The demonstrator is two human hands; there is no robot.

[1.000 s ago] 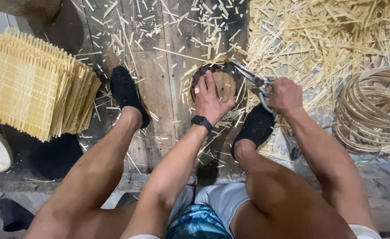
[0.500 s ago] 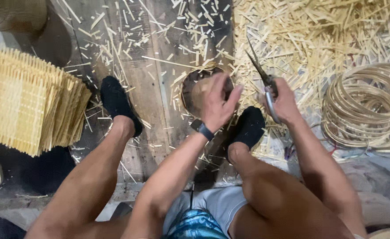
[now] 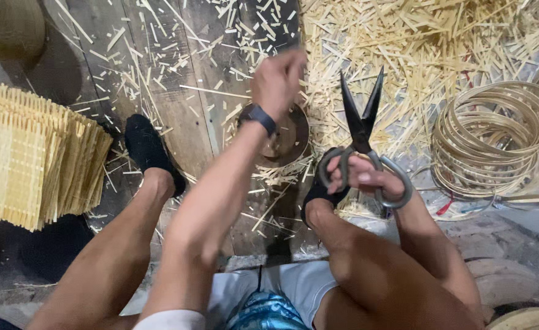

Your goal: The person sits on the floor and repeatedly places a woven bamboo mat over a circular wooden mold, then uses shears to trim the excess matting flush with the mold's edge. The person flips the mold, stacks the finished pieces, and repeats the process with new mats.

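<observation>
My right hand (image 3: 362, 174) grips the grey loop handles of a pair of large dark scissors (image 3: 361, 122), blades parted and pointing up, away from me. My left hand (image 3: 276, 79), blurred and raised with a black watch at the wrist, hovers above a round dark block (image 3: 291, 137) on the wooden floor; I cannot tell whether it holds anything. Both of my feet in black shoes (image 3: 150, 153) rest on the planks on either side of the block.
A stack of woven bamboo mats (image 3: 31, 156) lies at the left. Coiled bamboo rings (image 3: 495, 137) sit at the right. Bamboo offcuts (image 3: 428, 49) cover the floor ahead and right. A round basket edge (image 3: 6, 27) shows at the top left.
My left hand has lifted off the round block and moved up and away. My right hand has pulled the scissors back toward me and the blades now stand open, pointing up.
</observation>
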